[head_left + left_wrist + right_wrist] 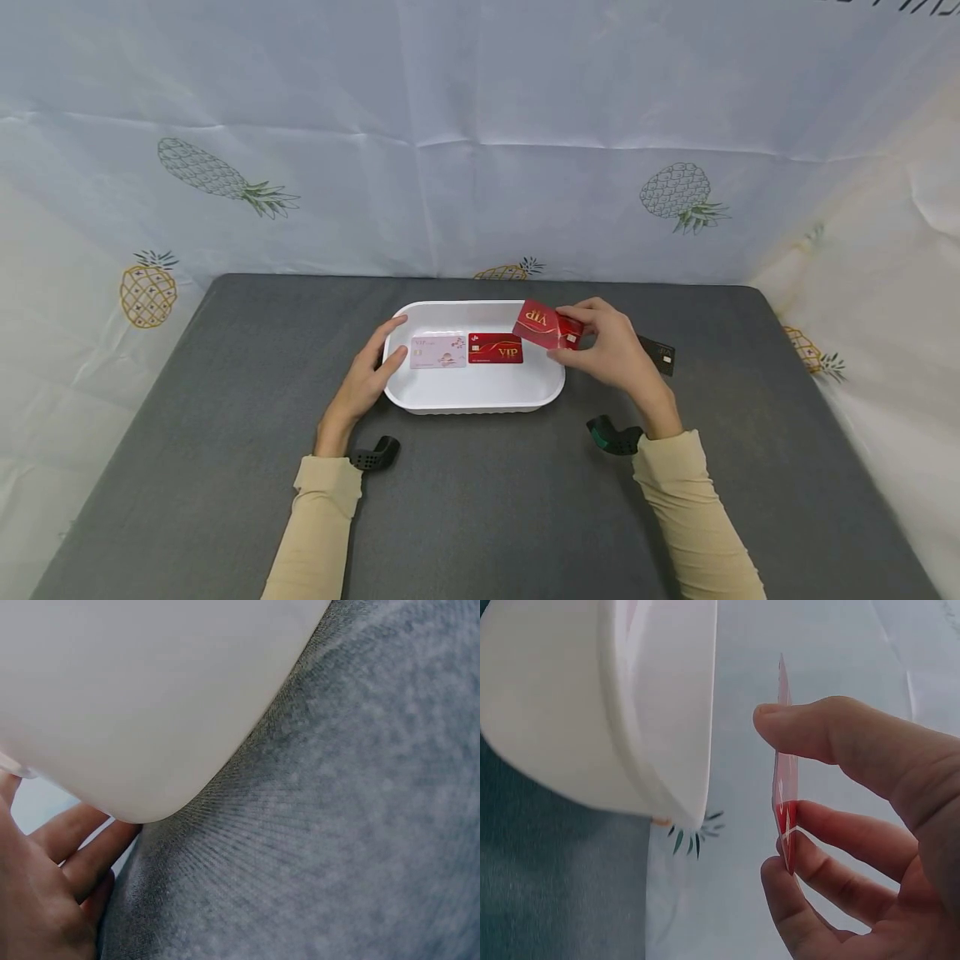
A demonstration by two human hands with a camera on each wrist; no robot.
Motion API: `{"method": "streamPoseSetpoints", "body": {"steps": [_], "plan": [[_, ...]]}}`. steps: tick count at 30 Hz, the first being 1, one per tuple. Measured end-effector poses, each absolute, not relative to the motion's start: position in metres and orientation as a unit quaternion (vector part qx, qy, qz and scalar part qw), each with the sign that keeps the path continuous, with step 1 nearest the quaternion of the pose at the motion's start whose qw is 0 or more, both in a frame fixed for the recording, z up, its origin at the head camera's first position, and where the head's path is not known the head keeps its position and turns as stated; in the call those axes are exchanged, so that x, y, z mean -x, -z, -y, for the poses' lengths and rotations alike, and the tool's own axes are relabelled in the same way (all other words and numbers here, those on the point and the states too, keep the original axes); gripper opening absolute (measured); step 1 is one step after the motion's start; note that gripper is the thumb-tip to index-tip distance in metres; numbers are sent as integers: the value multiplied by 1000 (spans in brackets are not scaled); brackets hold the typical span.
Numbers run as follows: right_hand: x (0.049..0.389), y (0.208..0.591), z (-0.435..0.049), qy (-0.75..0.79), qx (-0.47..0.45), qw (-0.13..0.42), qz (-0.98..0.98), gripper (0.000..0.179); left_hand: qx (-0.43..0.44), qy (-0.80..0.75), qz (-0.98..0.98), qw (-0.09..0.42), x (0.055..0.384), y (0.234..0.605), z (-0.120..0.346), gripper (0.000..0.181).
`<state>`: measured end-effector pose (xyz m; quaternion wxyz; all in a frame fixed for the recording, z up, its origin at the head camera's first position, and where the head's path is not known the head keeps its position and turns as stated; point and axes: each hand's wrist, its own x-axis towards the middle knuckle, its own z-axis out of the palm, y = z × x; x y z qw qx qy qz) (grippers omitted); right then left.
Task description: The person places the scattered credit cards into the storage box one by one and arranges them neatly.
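Note:
A white plastic tray with rounded corners sits on the table. Inside it lie a pale pink card and a red VIP card, side by side. My left hand grips the tray's left end, thumb over the rim and fingers along the outer wall. Above the tray's right end, my right hand pinches another red VIP card between thumb and fingers. Its lettering appears upside down in the head view; the right wrist view shows this card edge-on, beside the tray rim.
A black card lies on the table right of the tray, partly hidden by the right hand. The dark grey table meets a pale pineapple-print cloth at its back edge. Both wrists wear black bands.

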<state>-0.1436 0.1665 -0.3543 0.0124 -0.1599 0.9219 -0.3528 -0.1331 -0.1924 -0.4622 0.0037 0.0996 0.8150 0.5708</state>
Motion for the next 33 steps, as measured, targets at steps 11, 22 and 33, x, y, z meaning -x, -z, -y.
{"method": "streamPoseSetpoints", "body": {"steps": [11,22,33], "plan": [[144,357,-140,360,186,29,-914,65,-98,-575,-812,3,132,463,192,55],[142,361,-118,368,213,42,-904,64,-100,-572,-814,3,132,462,192,56],[144,371,-106,374,240,84,-892,61,-101,-581,-808,3,133,462,192,55]]}}
